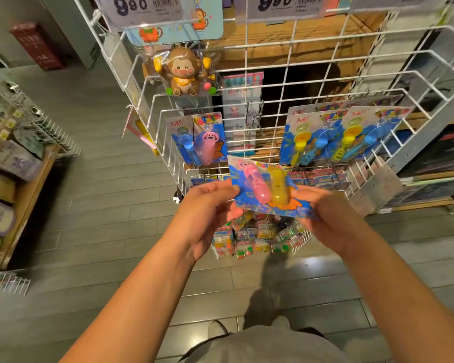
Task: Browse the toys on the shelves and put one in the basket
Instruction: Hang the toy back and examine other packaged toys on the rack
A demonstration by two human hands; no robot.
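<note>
My left hand (210, 205) and right hand (323, 213) each pinch an edge of the blue toy card (268, 189), which spans between them at frame centre, before the white wire rack (312, 82). I see no basket here. Held only by its edges, the card could slip and drop among the small packets (257, 237) below.

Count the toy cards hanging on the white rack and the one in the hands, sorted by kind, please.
Monkey toy card: 1
Tube cards on left hook: 2
Wand cards on right hooks: 3
Held card with pink and yellow tubes: 1
Total: 7
</note>
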